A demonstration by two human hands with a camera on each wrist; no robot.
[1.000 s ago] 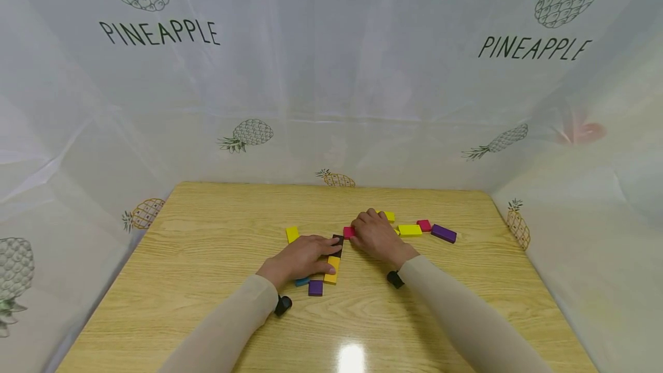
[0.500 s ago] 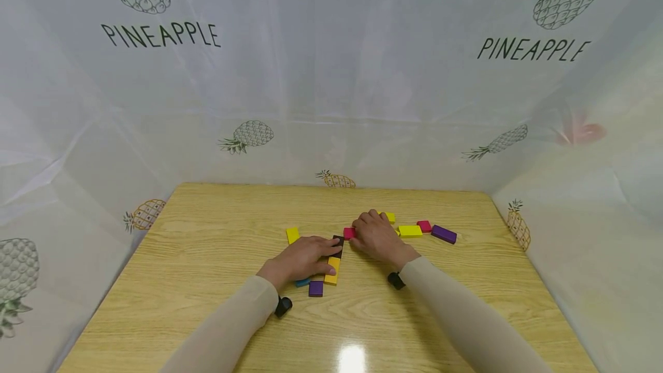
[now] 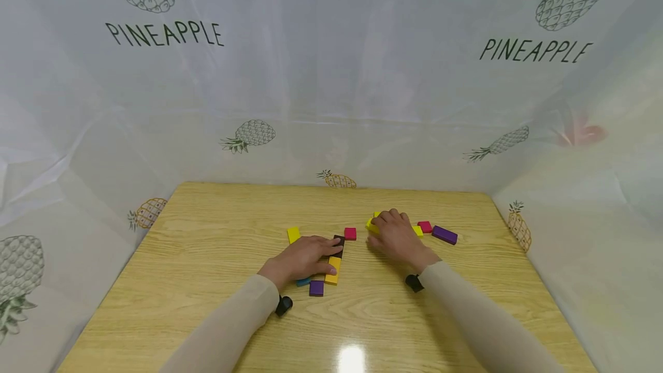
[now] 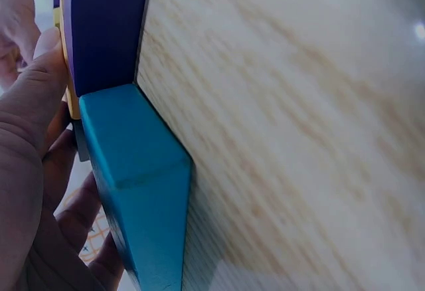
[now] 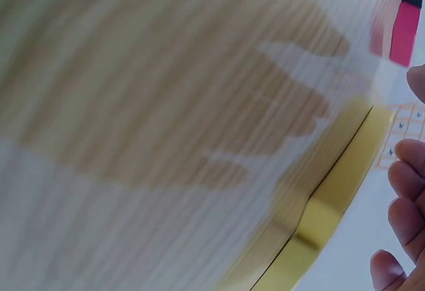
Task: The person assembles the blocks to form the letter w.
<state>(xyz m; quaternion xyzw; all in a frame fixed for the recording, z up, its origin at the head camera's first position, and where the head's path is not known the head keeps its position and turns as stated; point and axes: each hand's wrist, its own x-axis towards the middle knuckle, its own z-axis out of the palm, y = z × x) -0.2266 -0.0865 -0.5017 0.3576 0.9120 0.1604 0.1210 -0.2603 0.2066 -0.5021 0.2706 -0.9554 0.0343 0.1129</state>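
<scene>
Fingers of the left hand rest loosely on a black block and orange block, while the bent right hand, seemingly gripping nothing, is by yellow blocks, probably light, hard, best pinched sideways.

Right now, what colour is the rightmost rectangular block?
That rectangular block is purple, clearest in the head view.

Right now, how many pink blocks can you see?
2: one pink block lies between the left hand and right hand; another lies beside the long purple block on the right. More may be hidden under the hands.
</scene>
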